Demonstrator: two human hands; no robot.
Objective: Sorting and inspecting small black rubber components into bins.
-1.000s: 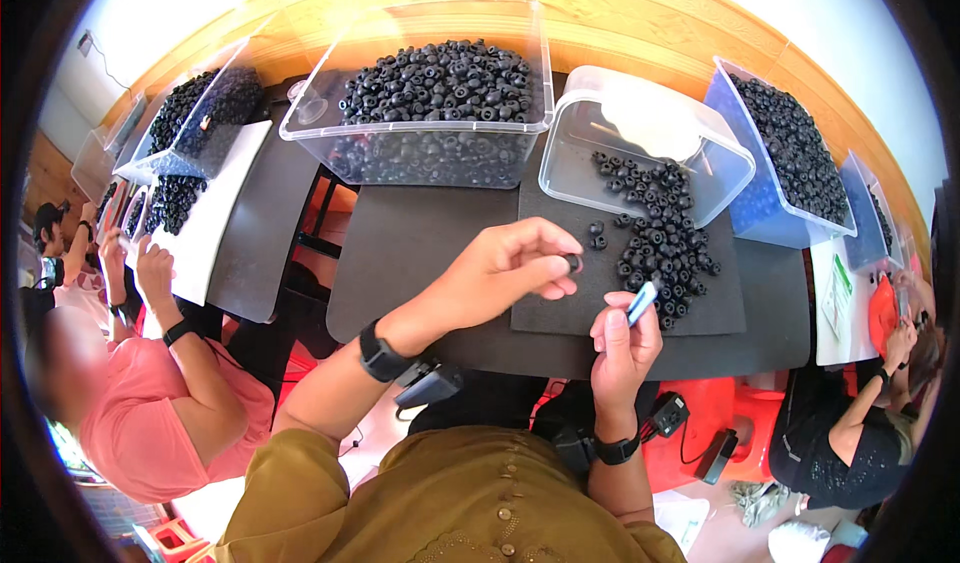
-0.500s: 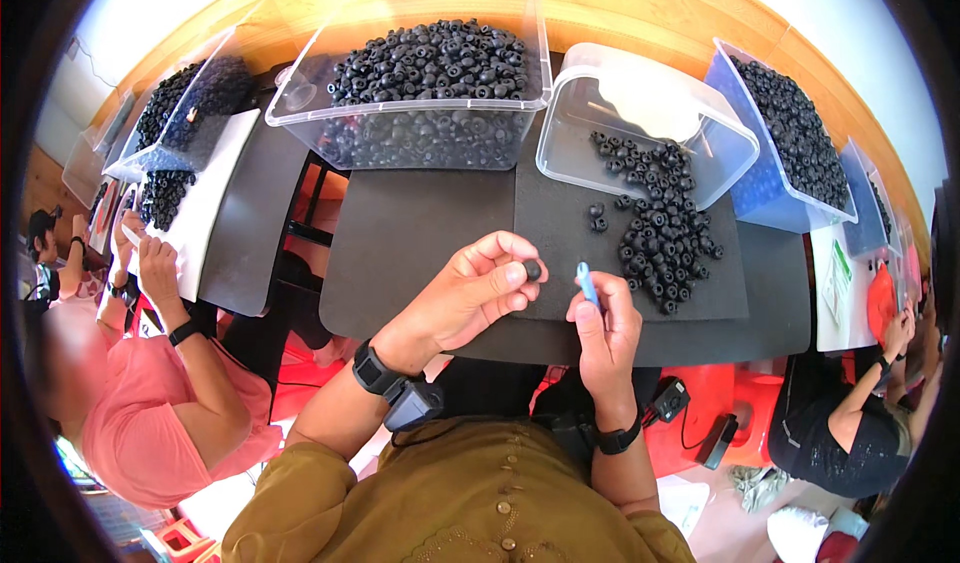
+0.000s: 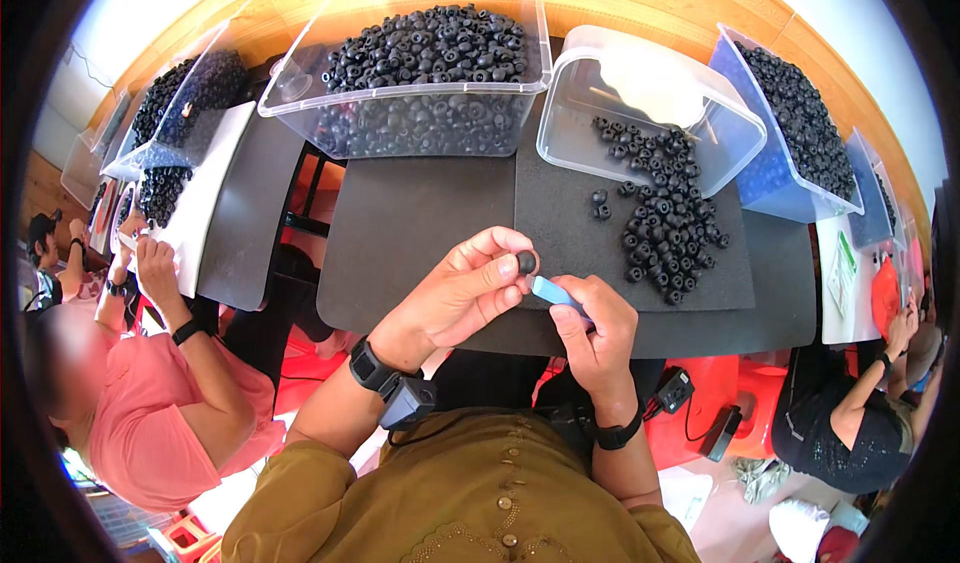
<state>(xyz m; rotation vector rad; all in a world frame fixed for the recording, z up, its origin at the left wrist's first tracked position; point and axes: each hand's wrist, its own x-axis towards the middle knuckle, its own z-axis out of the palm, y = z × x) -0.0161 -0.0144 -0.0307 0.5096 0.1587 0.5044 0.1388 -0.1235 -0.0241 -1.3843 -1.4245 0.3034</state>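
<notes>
My left hand (image 3: pixel 478 285) is raised over the near edge of the dark table. Its thumb and fingers pinch one small round black part (image 3: pixel 526 262). My right hand (image 3: pixel 596 332) is closed around a slim light-blue tool (image 3: pixel 553 292), whose end points left at the black part, close beside it. Whether the tool touches the part, I cannot tell. Beyond my right hand, a loose pile of hollow black parts (image 3: pixel 663 225) spreads on a dark mat (image 3: pixel 565 238). The pile spills from a clear tub (image 3: pixel 722 171) tipped on its side.
A clear bin (image 3: pixel 420 94) full of black parts stands at the far left of the table, and another full bin (image 3: pixel 795 123) at the far right. A person in pink (image 3: pixel 185 413) works to my left, a person in black (image 3: pixel 835 418) to my right.
My right hand has turned the blue tool leftward, bringing its end up to the black part. My left hand keeps its pinch on that part, nearly in the same place.
</notes>
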